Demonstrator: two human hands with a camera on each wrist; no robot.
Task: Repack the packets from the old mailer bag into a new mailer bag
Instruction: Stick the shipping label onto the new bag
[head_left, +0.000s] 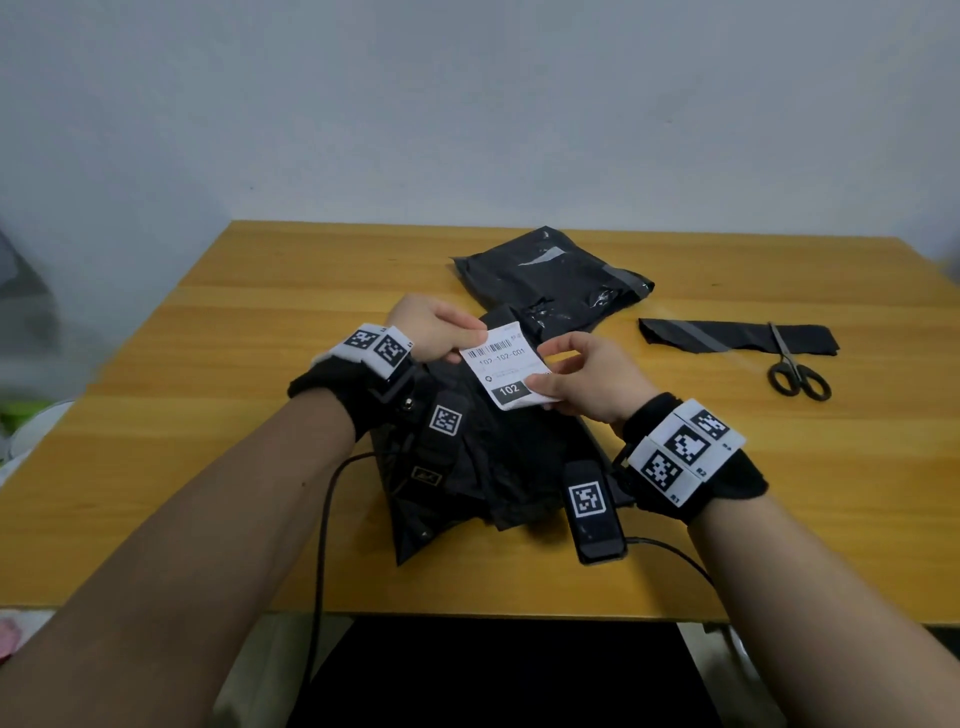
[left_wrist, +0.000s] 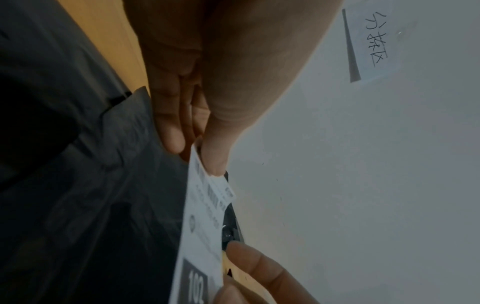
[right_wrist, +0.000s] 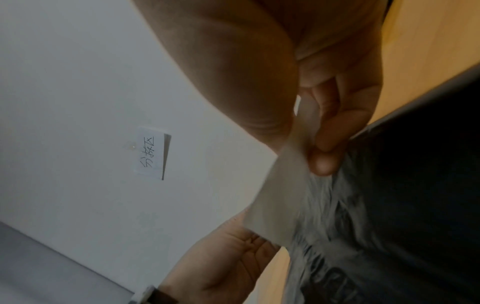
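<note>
1. The left hand (head_left: 434, 327) pinches the top left edge of a white shipping label (head_left: 506, 366), thumb on its printed face and fingers behind it.
2. The right hand (head_left: 589, 376) pinches the label's lower right corner between thumb and curled fingers; the label is held up between both hands.
3. Directly beneath the label, reaching toward 6 o'clock, a crumpled black mailer bag (head_left: 483, 467) lies on the wooden table (head_left: 218, 364).
4. A second black mailer bag (head_left: 550, 280), flatter, lies at 1 o'clock from the label, well clear of both hands.
5. At 3 o'clock, scissors (head_left: 795, 371) lie across a cut black strip (head_left: 727, 338).
6. The label bears a barcode, "102-102-001" and a dark box reading "102".
7. A paper note (right_wrist: 152, 153) on the wall bears handwritten Chinese characters.
</note>
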